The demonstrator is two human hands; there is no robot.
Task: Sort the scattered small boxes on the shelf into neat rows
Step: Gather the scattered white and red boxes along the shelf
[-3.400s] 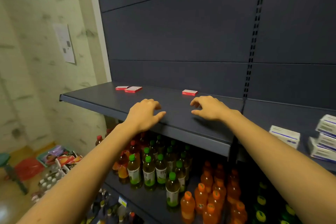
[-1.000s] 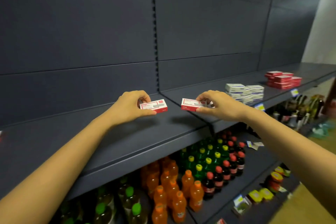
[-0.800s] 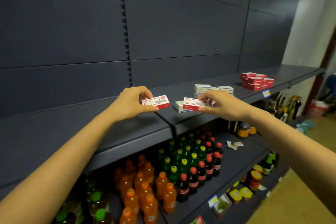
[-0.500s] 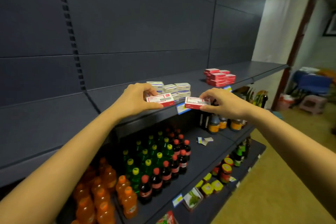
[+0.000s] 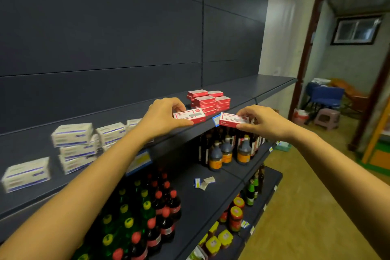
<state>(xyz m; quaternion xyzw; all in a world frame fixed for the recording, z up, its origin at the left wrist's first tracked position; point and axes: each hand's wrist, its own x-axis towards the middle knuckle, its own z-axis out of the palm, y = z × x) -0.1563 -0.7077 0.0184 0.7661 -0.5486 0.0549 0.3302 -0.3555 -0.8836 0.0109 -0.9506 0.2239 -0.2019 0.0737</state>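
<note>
Since the frame half a second ago, both held boxes have been carried further along the shelf (image 5: 266, 87) towards its right end. The red stack (image 5: 209, 101), then well ahead, has now been reached.

Head view: one red-and-white box (image 5: 190, 115) is pinched by the left hand (image 5: 162, 117), with fingers on its far long side and the thumb on the near side. It is held over the shelf's front edge, just in front of the red stack; whether it touches the stack cannot be told. A second box (image 5: 233, 120) is pinched at its right end by the right hand (image 5: 264, 121), fingers above and thumb below. It is held out beyond the front edge, clear of the shelf.

The boxes are judged to be light printed card, stiff enough for a pinch. The smooth faces may slip, and the corners could be crushed by squeezing. A hold across the long sides is judged best, as the underside is left free for setting down flat.

No bin or tray is seen; everything is carried by shelves. White boxes (image 5: 72, 135), blurred, are piled loosely towards the upper shelf's left end. On the lower shelf (image 5: 211, 200), bottles with coloured caps (image 5: 156, 213) are ranked at the left and dark sauce bottles (image 5: 226, 152) further right. A few loose tags (image 5: 203, 182) lie between them.
</note>
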